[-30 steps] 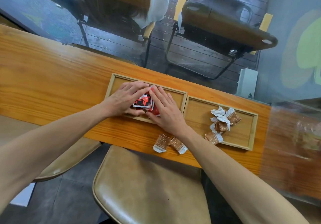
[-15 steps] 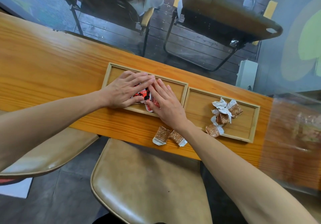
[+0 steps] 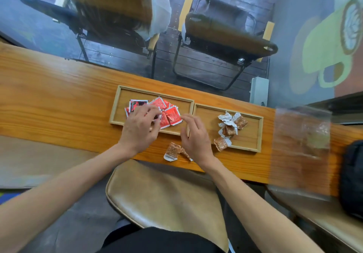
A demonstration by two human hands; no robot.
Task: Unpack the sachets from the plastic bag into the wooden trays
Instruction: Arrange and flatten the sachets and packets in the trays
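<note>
The counter (image 3: 59,103) is varnished wood, orange-toned, its grain plain under a soft sheen. Both wooden trays, the left tray (image 3: 115,105) and the right tray (image 3: 260,133), are paler, matt timber with thin raised rims. The red sachets (image 3: 170,115) look like glossy printed foil; the brown sachets (image 3: 229,130) are crinkled, with white torn-looking edges. The plastic bag (image 3: 300,135) is clear, thin and wrinkled. The stool seat (image 3: 167,195) is worn tan leather, smooth and faintly shiny.

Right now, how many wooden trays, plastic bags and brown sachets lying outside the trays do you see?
wooden trays: 2
plastic bag: 1
brown sachets outside the trays: 2
Total: 5
</note>
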